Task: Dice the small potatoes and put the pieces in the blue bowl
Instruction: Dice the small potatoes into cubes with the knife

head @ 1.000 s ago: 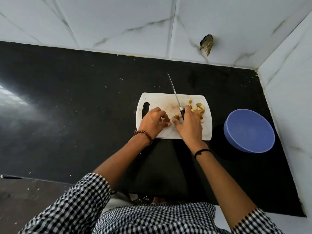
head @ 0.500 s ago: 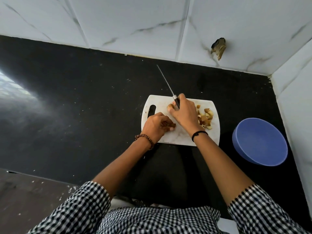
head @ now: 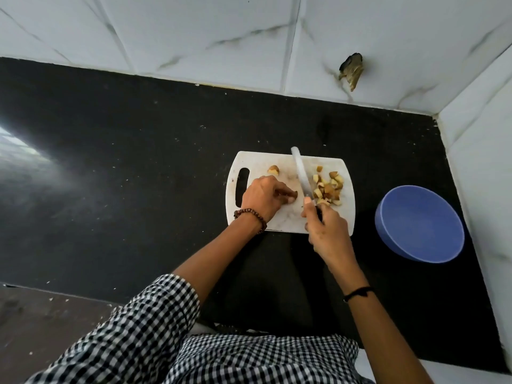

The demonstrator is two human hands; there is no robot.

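While the left hand point(head: 263, 198) pinches a potato piece point(head: 292, 195) steady on the cutting board point(head: 288, 221), the right hand point(head: 327, 231) grips the knife point(head: 302, 173), blade against the diced pieces point(head: 328, 187), likely herding them toward the blue bowl point(head: 419, 225).

Diced potato pieces point(head: 328, 187) lie heaped on the white cutting board point(head: 260, 162), right side. One chunk point(head: 273, 169) sits apart. The blue bowl point(head: 419, 223) stands just right of the board.
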